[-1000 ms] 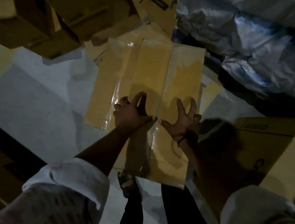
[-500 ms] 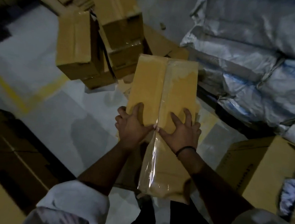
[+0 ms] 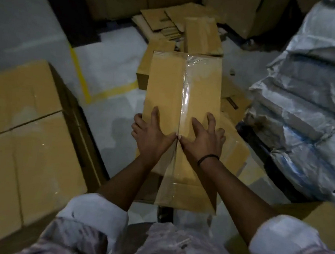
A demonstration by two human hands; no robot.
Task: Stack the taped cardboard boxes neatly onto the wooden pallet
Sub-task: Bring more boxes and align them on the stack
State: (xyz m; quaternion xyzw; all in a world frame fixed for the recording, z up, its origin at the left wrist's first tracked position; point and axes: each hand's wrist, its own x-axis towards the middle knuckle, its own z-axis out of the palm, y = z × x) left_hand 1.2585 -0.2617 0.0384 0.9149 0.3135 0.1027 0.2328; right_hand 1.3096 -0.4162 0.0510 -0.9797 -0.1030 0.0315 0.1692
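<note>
A tall taped cardboard box (image 3: 166,82) with a clear tape strip down its middle seam is held in front of me over the floor. My left hand (image 3: 152,135) grips its left side, thumb on the seam and outer fingers curled over the edge. From the other side my right hand (image 3: 204,137), a dark band on its wrist, grips it with thumb at the seam, fingers spread and the outer ones over the right edge. No wooden pallet is plainly visible.
Large taped cartons (image 3: 22,125) stand close on my left. Smaller boxes and flattened cardboard (image 3: 201,37) lie ahead, and another box (image 3: 236,152) sits under the held one. Stacked white and blue sacks (image 3: 305,97) fill the right. Yellow tape (image 3: 80,76) marks the floor.
I have turned while carrying the box in both hands. The large cartons on the left and the yellow floor tape have come into view, and the sacks have shifted further right.
</note>
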